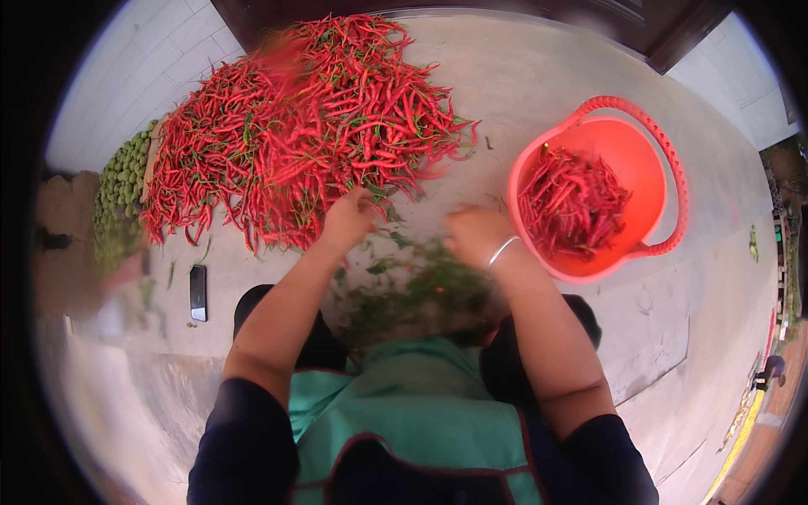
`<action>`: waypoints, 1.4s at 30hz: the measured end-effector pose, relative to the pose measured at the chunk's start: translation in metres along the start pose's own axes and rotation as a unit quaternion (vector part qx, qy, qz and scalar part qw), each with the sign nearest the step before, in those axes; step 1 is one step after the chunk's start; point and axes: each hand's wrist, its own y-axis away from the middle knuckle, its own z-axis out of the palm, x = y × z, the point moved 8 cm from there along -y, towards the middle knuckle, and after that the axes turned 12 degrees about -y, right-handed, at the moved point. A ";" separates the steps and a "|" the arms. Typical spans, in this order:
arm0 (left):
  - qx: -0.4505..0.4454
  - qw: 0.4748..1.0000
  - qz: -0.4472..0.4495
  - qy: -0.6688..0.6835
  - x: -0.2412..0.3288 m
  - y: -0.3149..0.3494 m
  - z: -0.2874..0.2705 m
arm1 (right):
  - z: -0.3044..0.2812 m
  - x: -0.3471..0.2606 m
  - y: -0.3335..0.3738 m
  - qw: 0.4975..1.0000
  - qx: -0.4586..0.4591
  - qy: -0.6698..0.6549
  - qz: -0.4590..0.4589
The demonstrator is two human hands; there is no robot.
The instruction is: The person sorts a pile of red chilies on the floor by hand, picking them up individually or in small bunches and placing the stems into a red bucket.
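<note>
A large heap of red chili peppers (370, 101) with green stems spreads over the floor in front of me, to the left. At its near edge is my left hand (348, 222), its fingers closed, their tips partly hidden among the peppers and stems. My right hand (478, 234), slightly blurred and with a silver bracelet (502, 252) at the wrist, hovers between the heap and a coral-red basket (646, 181). Its fingers are curled in; what they hold is not visible. Red chili peppers (574, 202) fill the basket's left part.
Green stems and leaves (412, 290) lie between my knees. A dark phone (198, 293) rests on the floor at left. Beyond the heap's left side is a pile of green produce (122, 189). The basket's handle (673, 168) stands up on its right. A dark door (539, 25) is at the back.
</note>
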 end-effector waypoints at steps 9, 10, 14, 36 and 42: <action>-0.053 0.974 -0.168 0.145 -0.032 -0.068 0.008 | 0.035 -0.036 -0.034 0.996 -0.016 -0.052 -0.065; -0.049 0.980 -0.145 0.129 -0.038 -0.064 0.012 | 0.037 -0.032 -0.034 0.996 -0.017 -0.058 -0.067; -0.103 0.965 -0.021 0.239 0.012 0.005 0.008 | 0.013 -0.010 -0.045 0.976 0.083 -0.202 -0.026; -0.091 0.800 -0.242 0.542 0.005 0.069 0.020 | 0.059 -0.007 -0.019 0.993 -0.062 0.105 0.010; -0.123 0.850 0.070 0.507 0.190 0.006 -0.007 | 0.078 -0.012 -0.001 0.989 -0.142 0.023 0.024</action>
